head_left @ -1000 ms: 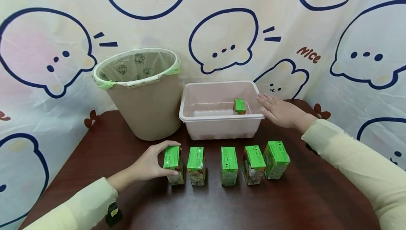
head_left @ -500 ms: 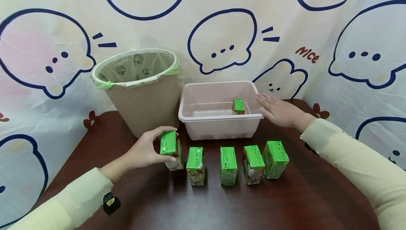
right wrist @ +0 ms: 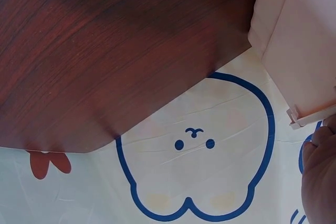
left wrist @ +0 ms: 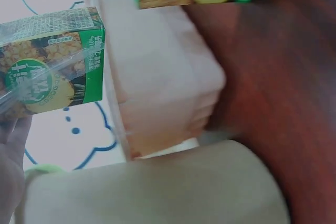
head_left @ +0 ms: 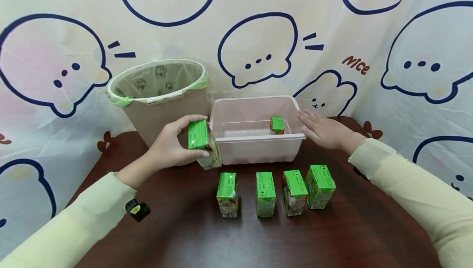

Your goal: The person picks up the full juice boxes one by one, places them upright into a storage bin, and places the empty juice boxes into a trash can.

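In the head view my left hand [head_left: 171, 143] grips a green-topped juice carton [head_left: 201, 140] between thumb and fingers, lifted above the table just left of the pink plastic basin [head_left: 258, 149]. The left wrist view shows this held carton [left wrist: 52, 64] up close, its printed side wrapped in clear film. My right hand [head_left: 325, 130] rests its straight fingers against the basin's right rim. Inside the basin, toward the right, stands one carton [head_left: 277, 125]. In a row on the table are more cartons: one at left [head_left: 228, 194], another in the middle [head_left: 265, 194], and two close together at right [head_left: 294, 192].
A beige trash bin [head_left: 166, 112] lined with a green bag stands behind my left hand, close to the basin's left side. All of this is on a dark wooden table [head_left: 236, 243]. A cartoon-printed cloth [head_left: 177, 42] hangs behind the table.
My left hand has raised the leftmost carton off the table and carried it up and toward the basin, tilting it slightly. My right hand has stayed at the rim.
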`<state>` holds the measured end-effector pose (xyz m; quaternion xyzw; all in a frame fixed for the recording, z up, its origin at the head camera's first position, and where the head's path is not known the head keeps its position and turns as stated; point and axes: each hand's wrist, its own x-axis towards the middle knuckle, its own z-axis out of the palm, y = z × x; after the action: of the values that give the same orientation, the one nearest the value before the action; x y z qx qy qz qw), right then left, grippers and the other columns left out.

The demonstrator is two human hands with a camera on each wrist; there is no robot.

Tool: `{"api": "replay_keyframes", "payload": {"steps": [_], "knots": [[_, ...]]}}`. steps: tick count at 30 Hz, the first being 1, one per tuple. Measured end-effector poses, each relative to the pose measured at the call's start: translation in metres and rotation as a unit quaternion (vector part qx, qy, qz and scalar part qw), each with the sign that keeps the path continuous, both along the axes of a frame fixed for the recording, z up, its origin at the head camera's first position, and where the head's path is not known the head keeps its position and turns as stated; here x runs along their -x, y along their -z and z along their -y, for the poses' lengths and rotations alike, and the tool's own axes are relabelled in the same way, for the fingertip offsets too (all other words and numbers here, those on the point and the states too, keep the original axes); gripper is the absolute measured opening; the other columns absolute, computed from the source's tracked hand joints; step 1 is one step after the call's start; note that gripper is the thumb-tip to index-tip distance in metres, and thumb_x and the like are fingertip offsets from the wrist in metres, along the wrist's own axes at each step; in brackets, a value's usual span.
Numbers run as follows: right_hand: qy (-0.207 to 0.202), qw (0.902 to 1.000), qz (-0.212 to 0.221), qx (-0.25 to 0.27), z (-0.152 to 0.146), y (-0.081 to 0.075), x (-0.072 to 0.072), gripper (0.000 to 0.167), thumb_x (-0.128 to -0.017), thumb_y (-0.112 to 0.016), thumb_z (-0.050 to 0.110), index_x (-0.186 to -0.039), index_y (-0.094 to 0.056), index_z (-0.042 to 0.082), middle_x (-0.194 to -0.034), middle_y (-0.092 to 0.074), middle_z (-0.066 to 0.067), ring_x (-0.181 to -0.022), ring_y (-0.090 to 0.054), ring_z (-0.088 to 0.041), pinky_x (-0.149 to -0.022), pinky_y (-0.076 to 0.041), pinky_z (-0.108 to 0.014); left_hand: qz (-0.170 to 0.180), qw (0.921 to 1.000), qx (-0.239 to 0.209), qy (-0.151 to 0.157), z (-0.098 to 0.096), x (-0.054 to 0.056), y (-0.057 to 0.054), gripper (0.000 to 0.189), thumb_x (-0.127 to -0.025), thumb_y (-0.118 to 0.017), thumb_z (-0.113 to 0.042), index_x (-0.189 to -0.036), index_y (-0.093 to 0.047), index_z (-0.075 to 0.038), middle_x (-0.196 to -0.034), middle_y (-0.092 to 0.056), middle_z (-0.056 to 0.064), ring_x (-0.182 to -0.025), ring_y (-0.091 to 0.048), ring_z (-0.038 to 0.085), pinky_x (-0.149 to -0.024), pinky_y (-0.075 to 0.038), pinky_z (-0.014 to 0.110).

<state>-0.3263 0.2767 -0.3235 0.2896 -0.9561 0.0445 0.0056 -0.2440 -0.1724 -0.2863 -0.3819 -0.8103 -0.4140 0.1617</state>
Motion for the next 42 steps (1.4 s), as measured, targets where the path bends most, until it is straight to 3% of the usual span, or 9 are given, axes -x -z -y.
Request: {"api": "replay_keyframes", "payload": {"steps": [9, 18, 29, 42], "knots": [[-0.002, 1.0000, -0.001, 0.004, 0.000, 0.000, -0.001, 0.066, -0.104, -0.032, 0.046, -0.155, -0.020, 0.006, -0.160, -0.014, -0.016, -0.145, -0.011, -0.038, -0.114, -0.015, -0.056, -0.005, 0.9998, -0.016, 0.010, -0.031, 0.026, -0.028, 0.075, -0.070, -0.088, -0.006, -0.136, -0.052, -0.005, -0.123, -0.059, 0.007, -0.096, -0.059, 0.016, -0.086, -0.050, 0.026], [0.001, 1.0000, 0.004, 0.003, -0.002, 0.001, 0.001, 0.067, -0.103, -0.031, 0.048, -0.155, -0.019, 0.007, -0.161, -0.013, -0.014, -0.146, -0.010, -0.035, -0.114, -0.014, -0.056, 0.010, 0.9999, -0.004, -0.001, -0.070, 0.055, -0.040, 0.072, -0.076, -0.085, -0.019, -0.138, -0.050, -0.004, -0.126, -0.056, 0.008, -0.096, -0.058, 0.016, -0.087, -0.050, 0.033], [0.001, 1.0000, 0.001, 0.003, 0.000, -0.001, 0.000, 0.066, -0.103, -0.032, 0.047, -0.155, -0.019, 0.007, -0.160, -0.015, -0.014, -0.146, -0.011, -0.036, -0.114, -0.015, -0.056, 0.058, 0.9982, 0.004, 0.015, -0.106, 0.087, -0.039, 0.065, -0.082, -0.080, -0.024, -0.137, -0.050, -0.006, -0.112, -0.060, 0.007, -0.093, -0.059, 0.016, -0.082, -0.050, 0.032], [0.006, 1.0000, 0.004, 0.004, -0.001, 0.000, 0.000, 0.067, -0.103, -0.029, 0.049, -0.156, -0.017, 0.010, -0.161, -0.014, -0.013, -0.146, -0.010, -0.035, -0.114, -0.015, -0.055, 0.130, 0.9913, 0.017, 0.008, -0.130, 0.121, -0.028, 0.064, -0.082, -0.079, -0.027, -0.136, -0.052, -0.007, -0.120, -0.055, 0.008, -0.099, -0.055, 0.020, -0.083, -0.050, 0.032]]}}
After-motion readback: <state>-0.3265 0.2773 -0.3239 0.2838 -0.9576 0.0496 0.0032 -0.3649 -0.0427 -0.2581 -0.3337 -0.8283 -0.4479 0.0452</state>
